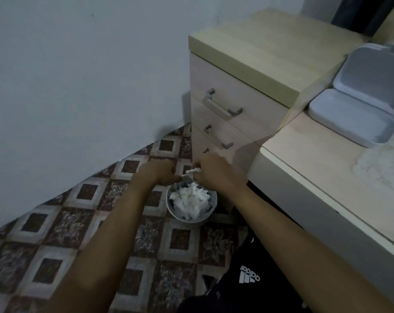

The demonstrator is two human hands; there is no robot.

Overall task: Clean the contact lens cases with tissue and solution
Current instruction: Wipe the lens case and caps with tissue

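Both my hands reach down over a small round bin [206, 216] on the floor that is full of crumpled white tissue [191, 201]. My right hand [214, 171] has its fingers curled round a small twisted piece of white tissue [192, 171]. My left hand [158, 173] is curled, its fingertips at the left end of that tissue piece. What else either hand holds is hidden by the fingers. No contact lens case or solution bottle can be made out.
A pale wooden drawer unit [232, 105] with metal handles stands behind the bin against the grey wall. To the right is a desk [315, 159] carrying two grey lidded boxes [352, 117]. The floor is patterned tile [83, 222].
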